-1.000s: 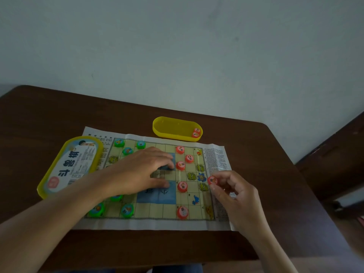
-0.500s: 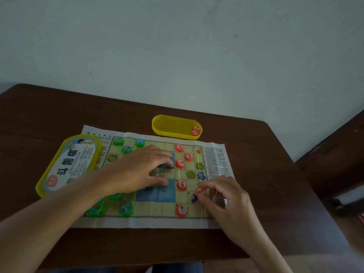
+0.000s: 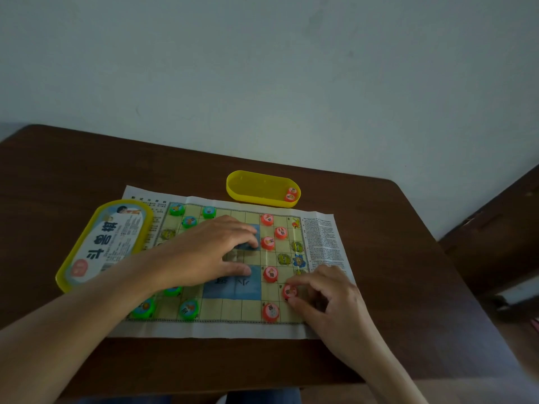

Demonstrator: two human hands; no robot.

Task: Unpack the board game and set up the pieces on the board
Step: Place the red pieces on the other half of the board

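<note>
A paper game board (image 3: 224,309) lies flat on the brown table (image 3: 393,258). Several green pieces, such as one green piece (image 3: 189,309), stand on its left side. Several red pieces, such as one red piece (image 3: 270,311), stand on its right side. My left hand (image 3: 210,252) lies spread on the board's middle with fingers apart, pressing the paper down. My right hand (image 3: 323,298) pinches a red disc (image 3: 289,291) between thumb and forefinger, low over a square at the board's near right. A yellow tray (image 3: 256,196) behind the board holds two red pieces (image 3: 292,194).
The yellow box lid (image 3: 102,243) with a printed label lies at the board's left edge. A printed rules strip (image 3: 322,237) runs along the board's right side. Dark wooden furniture (image 3: 495,237) stands to the right of the table. A pale wall rises behind.
My right hand carried the red disc from over the board's right edge down and left onto a near-right square. My left hand stayed on the board.
</note>
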